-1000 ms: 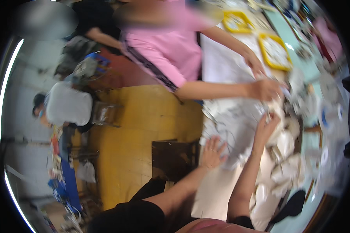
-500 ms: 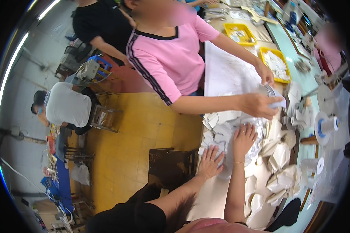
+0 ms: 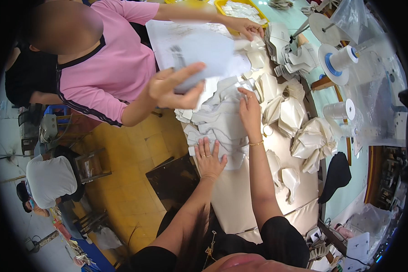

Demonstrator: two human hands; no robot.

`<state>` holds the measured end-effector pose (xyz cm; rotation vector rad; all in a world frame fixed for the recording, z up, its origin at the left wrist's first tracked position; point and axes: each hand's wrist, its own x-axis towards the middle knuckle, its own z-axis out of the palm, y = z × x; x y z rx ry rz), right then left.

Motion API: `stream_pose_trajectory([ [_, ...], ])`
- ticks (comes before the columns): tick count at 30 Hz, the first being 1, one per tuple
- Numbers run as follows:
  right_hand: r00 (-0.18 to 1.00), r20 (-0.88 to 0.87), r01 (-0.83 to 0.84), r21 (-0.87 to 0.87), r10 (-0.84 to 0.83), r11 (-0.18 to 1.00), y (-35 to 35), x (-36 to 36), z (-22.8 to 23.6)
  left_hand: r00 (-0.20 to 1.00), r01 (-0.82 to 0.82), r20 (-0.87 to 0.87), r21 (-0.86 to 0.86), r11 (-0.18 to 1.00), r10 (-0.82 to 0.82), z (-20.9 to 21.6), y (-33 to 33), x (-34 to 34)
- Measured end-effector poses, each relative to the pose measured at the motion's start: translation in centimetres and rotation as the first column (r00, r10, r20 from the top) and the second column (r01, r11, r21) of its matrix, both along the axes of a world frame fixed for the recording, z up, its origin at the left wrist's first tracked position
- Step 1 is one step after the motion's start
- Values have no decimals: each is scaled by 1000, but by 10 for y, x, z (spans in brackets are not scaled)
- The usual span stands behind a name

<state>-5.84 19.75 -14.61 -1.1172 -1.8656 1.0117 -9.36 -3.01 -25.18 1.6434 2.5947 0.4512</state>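
Person seated at the bench (image 3: 240, 204), forearms coming up from below; both hands down on a spread of white cut fabric pieces (image 3: 222, 120) that lies overlapped near the bench's left edge. Left hand (image 3: 209, 158) flat, fingers splayed, palm pressing the near end of the pieces, apparently to keep the loose layers from sliding off the edge; it grips nothing. Right hand (image 3: 249, 109) further up the same spread, fingers together and laid along a piece, fingertips on the cloth; whether it pinches an edge or only rests there I cannot tell. Across the corner, a co-worker in a pink top (image 3: 99, 68) holds a blurred pale sheet (image 3: 204, 50) lifted clear above the spread in one hand (image 3: 174, 86), the other hand (image 3: 245, 27) reaching toward a yellow tray (image 3: 222, 5) of small white bits. Right of the spread, cream folded pieces (image 3: 285, 109) sit in loose heaps, kept apart from the flat white ones, seemingly a sorted lot. Thread spools on stands (image 3: 340, 59) stand beyond, well apart from the hands. A dark cloth (image 3: 335, 177) lies at the bench's right side
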Motion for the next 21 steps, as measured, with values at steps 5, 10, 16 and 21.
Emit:
stream_pose_trajectory([
  [5,999,-40,20,11,-20,1000,21,12,12,1000,8,0,-9,1000,-8,3,0,0],
  [10,997,56,57,-15,-56,998,42,19,19,1000,8,21,10,1000,-8,2,0,-1],
  [16,995,46,-87,-58,90,995,65,-6,30,1000,0,24,33,999,-1,1,0,-1],
  [21,829,396,-409,-51,394,911,69,-58,18,999,-6,40,37,999,5,0,-1,-1],
])
